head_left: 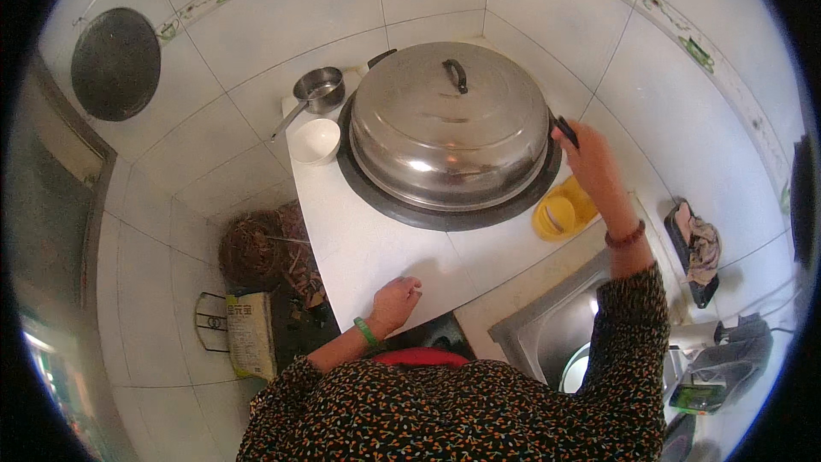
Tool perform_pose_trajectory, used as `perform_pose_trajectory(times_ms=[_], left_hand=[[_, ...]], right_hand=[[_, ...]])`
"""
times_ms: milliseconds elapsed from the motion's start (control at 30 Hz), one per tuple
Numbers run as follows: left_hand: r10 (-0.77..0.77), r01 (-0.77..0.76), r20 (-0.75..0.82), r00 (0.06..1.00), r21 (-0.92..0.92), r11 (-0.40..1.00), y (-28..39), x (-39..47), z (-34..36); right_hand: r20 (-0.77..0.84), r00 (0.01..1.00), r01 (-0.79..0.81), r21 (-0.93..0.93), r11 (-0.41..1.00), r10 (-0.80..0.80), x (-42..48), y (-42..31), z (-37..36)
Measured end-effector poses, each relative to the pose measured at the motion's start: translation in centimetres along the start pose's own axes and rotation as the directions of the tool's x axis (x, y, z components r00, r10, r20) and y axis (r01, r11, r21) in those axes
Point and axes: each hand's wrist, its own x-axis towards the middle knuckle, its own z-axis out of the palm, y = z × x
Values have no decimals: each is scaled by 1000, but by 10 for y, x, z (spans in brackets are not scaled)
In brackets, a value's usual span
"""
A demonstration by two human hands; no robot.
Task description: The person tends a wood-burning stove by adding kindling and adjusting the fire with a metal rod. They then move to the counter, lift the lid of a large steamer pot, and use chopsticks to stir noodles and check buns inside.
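Note:
A large domed steel lid [449, 141] with a black loop handle [457, 76] covers a round dark wok [410, 210] set into the white-tiled stove top [365, 250]. My right hand [590, 154] is closed on a black side handle [567, 132] at the wok's right edge. Below that wrist sits a yellow plastic container [557, 217], partly hidden by the forearm. Over the front of the stove top is my left hand [396, 303], its fingers curled and nothing seen in them. What lies inside the wok is hidden by the lid.
Left of the wok stand a white bowl [317, 141] and a small steel saucepan [319, 91]. A metal sink [558, 333] is at lower right. Dry kindling [256, 250] and a printed sack [251, 333] lie on the left. A dark round pan [116, 64] hangs on the wall.

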Motion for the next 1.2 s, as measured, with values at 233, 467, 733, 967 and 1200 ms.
perform_pose_trajectory(times_ms=[233, 467, 733, 967, 1200], left_hand=[[424, -422, 3, 906, 93, 902, -13, 61, 19], [391, -398, -71, 918, -148, 905, -13, 75, 25], [341, -338, -18, 940, -182, 923, -12, 71, 0], [328, -351, -130, 936, -241, 905, -21, 70, 19], [349, -377, -170, 922, -183, 908, -19, 71, 21]], right_hand=[[284, 941, -143, -152, 978, 182, 126, -27, 68], [194, 977, -14, -373, 928, 93, 207, 23, 204], [222, 939, -155, -405, 901, 262, 232, 23, 266], [50, 993, -78, -417, 906, 109, 255, -5, 186], [-313, 947, -237, -534, 812, 71, 241, -20, -12]])
